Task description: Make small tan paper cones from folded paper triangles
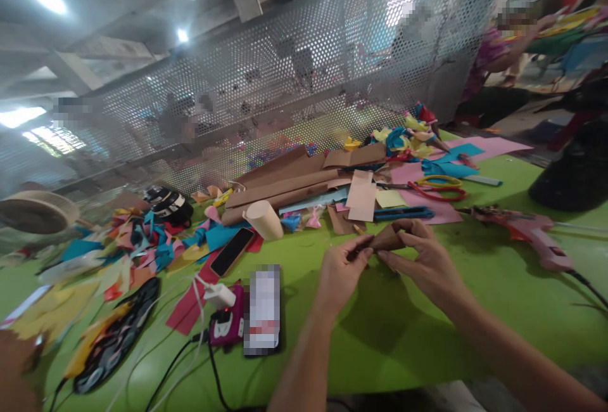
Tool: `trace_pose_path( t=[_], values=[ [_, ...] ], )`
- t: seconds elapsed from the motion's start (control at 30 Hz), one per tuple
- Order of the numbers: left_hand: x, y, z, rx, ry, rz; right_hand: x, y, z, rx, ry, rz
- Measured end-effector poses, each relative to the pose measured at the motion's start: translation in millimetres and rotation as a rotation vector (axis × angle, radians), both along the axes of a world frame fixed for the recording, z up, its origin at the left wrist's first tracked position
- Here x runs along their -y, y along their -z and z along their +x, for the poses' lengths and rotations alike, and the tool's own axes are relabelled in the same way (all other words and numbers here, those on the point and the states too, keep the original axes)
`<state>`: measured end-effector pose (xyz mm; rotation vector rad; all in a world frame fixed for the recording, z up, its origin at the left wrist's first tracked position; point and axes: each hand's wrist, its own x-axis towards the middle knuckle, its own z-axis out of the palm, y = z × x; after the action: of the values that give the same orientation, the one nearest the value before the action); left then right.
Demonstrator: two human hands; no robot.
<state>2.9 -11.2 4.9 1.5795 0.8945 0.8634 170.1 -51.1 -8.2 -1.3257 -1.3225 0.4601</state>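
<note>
Both of my hands hold one small brown piece of folded paper [386, 239] just above the green table [389, 329]. My left hand [341, 270] pinches its left end between thumb and fingertips. My right hand [424, 260] curls over its right end, fingers closed on it. Behind the hands lie brown paper strips [285, 184], a pink sheet [361, 195] and a blue pen [403, 213].
A pink glue gun [532, 234] lies at the right. Red-handled scissors [437, 189] sit behind. A phone [232, 251], a paper roll [264, 219], a charger with cables [221, 310] and heaps of coloured paper scraps [137, 241] lie left. A perforated metal screen [308, 82] borders the table.
</note>
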Motion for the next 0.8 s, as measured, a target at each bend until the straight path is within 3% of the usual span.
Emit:
trace_pose_path(
  t=[0.4,0.8],
  values=[
    [-2.4,1.2,-1.1,0.023,-0.045,-0.017,2.9,-5.8,-0.6,-0.097,-0.092,-0.036],
    [-5.2,4.6,-2.4,-0.022,-0.050,0.000,3.7,-5.9,2.7,-0.154,-0.090,-0.047]
  ],
)
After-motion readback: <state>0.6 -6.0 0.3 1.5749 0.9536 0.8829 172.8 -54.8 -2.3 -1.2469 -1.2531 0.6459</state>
